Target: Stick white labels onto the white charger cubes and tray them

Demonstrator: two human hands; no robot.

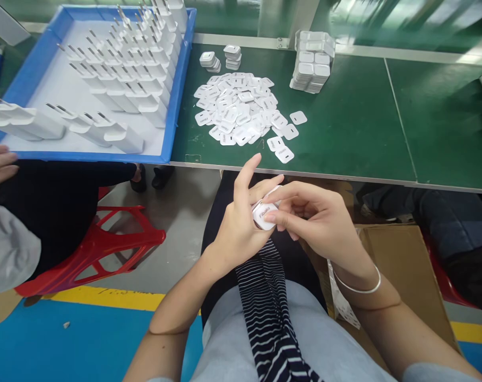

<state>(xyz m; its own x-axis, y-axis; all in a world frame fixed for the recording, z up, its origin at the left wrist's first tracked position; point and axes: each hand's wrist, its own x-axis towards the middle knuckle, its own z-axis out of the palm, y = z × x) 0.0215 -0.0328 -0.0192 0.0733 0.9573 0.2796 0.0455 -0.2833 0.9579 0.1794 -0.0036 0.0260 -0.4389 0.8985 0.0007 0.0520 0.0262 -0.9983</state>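
Near the green table's front edge [316,177], the left hand [235,233] clamps a white rounded-square plastic piece [261,213] in its fingers, best kept steady under the right hand's [324,217] pinching thumb and forefinger.

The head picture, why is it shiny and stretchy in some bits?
Head view: bright glare streaks the green panel at top right; the arms look stretched towards the bottom corners, probably lens distortion; under the table it's dim; lettering on the white piece looks slightly soft.
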